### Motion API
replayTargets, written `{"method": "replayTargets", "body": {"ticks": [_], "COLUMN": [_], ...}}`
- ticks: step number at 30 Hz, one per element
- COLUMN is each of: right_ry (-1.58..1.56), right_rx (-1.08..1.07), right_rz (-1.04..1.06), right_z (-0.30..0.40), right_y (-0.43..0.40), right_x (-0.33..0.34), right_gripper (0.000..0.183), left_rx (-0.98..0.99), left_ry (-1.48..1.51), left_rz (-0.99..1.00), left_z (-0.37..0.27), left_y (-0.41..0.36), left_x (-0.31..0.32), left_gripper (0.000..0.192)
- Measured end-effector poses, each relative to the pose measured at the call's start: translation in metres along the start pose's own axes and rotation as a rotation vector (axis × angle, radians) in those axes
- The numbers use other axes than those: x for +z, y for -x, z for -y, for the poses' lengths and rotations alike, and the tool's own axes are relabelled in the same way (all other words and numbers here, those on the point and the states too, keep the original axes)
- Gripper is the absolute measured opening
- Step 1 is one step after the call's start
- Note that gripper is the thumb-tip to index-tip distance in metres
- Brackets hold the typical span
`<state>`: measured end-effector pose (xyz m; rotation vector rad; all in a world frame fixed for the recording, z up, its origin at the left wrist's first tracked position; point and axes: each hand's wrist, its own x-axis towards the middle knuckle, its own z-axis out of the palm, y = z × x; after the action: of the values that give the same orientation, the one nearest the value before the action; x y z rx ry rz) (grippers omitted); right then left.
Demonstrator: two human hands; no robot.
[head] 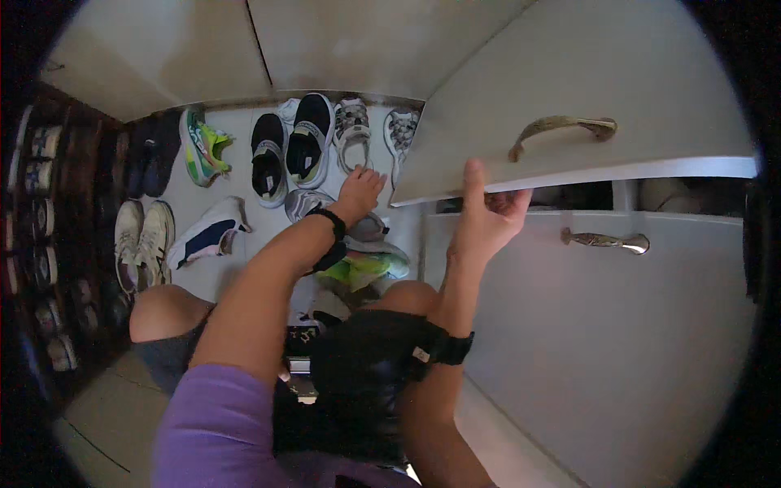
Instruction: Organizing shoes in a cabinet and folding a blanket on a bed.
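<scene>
My left hand reaches to the heel of a patterned grey-and-white sneaker; its fingertips touch or nearly touch the heel, and a firm grip cannot be made out. Below its wrist lie a grey shoe and a neon-yellow shoe, both partly hidden. My right hand holds the lower edge of a tilted white cabinet front, thumb on the outer face and fingers beneath. The matching patterned sneaker stands partly behind that front.
Black slip-on shoes, a green running shoe, a white-and-navy shoe and beige sneakers sit on the white floor. A dark shoe rack stands at left. A second cabinet front with a metal handle is at right.
</scene>
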<state>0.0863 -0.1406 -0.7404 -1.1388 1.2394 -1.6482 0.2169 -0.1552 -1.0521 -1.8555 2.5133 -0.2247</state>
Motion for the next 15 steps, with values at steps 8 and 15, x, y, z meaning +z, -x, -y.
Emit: {"method": "replayTargets", "body": {"ticks": [8,15], "right_ry": [-0.023,-0.07], "right_rx": [0.029,0.009], "right_rz": [0.187,0.261], "right_z": [-0.003,-0.006], "right_y": [0.005,0.008], "right_x": [0.004,0.017], "right_gripper": [0.061,0.058], "left_rx": [0.053,0.244], "left_ry": [0.22,0.523], "left_rz": [0.139,-0.259], "left_z": [-0.028,-0.048], "left_y": [0.023,-0.002], "left_x": [-0.048,-0.057], "left_gripper": [0.053,0.058]}}
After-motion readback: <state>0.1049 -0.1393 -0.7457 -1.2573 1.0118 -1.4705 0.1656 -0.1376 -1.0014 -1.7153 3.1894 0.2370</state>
